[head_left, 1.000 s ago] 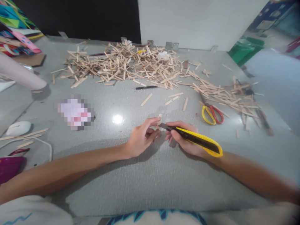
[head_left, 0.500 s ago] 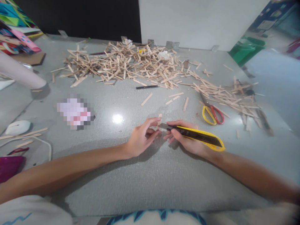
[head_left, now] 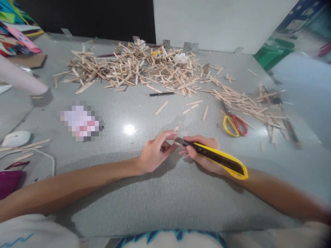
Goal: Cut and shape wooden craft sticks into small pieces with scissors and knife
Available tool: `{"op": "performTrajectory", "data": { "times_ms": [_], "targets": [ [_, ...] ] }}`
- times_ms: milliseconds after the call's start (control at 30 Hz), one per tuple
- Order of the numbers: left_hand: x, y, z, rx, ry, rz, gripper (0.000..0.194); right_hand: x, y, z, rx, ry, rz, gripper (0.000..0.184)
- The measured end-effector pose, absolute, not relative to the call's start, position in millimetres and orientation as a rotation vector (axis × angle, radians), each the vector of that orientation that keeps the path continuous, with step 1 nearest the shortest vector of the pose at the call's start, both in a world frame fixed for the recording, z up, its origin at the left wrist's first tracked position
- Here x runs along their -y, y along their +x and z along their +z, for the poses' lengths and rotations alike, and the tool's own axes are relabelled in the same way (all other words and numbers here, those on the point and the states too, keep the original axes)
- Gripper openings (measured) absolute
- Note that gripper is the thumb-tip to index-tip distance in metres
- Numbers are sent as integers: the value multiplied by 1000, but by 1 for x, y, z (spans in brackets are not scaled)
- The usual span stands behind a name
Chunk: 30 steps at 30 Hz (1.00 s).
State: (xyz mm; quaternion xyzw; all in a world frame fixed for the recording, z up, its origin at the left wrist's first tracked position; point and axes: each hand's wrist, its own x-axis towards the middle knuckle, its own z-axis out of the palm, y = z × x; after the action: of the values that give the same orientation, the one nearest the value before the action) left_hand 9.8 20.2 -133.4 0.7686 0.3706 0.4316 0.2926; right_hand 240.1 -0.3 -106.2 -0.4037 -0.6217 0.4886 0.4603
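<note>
Between thumb and fingers, my left hand (head_left: 156, 151) pinches a short wooden craft stick (head_left: 176, 130) a little above the grey table (head_left: 165, 203). The stick stands roughly upright, its rounded top showing past the fingertips. My right hand (head_left: 204, 151) is closed around a yellow and black utility knife (head_left: 222, 160). The knife's blade (head_left: 180, 141) points left and meets, or nearly meets, the stick; actual contact is too small to tell. Part of the stick is hidden behind the left fingers.
A large heap of craft sticks (head_left: 124, 69) spreads along the back. Scissors (head_left: 234, 124) with yellow and red handles lie right of my hands. Beyond them are a black pen (head_left: 162, 94) and loose sticks (head_left: 161, 108). A white mouse (head_left: 17, 138) sits at left.
The knife's handle end has swung down toward me, and its blade has moved slightly left against or close to the stick. My left hand keeps its pinch almost in place.
</note>
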Motion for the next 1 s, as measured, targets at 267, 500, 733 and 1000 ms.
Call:
{"op": "performTrajectory", "data": {
  "times_ms": [267, 500, 733, 1000],
  "targets": [
    [-19, 9, -131, -996, 1874, 1096, 39, -2, 238, -104, 1428, -975, 1322, 23],
    [-19, 10, -127, -1007, 1734, 1068, 44, -10, 244, -110, 1390, -975, 1447, 31],
    [-21, 11, -125, -867, 1658, 1111, 36, -16, 246, -111, 1350, -910, 1517, 28],
    [-23, 11, -122, -834, 1501, 1088, 41, -21, 246, -112, 1327, -919, 1591, 37]
  ]
}}
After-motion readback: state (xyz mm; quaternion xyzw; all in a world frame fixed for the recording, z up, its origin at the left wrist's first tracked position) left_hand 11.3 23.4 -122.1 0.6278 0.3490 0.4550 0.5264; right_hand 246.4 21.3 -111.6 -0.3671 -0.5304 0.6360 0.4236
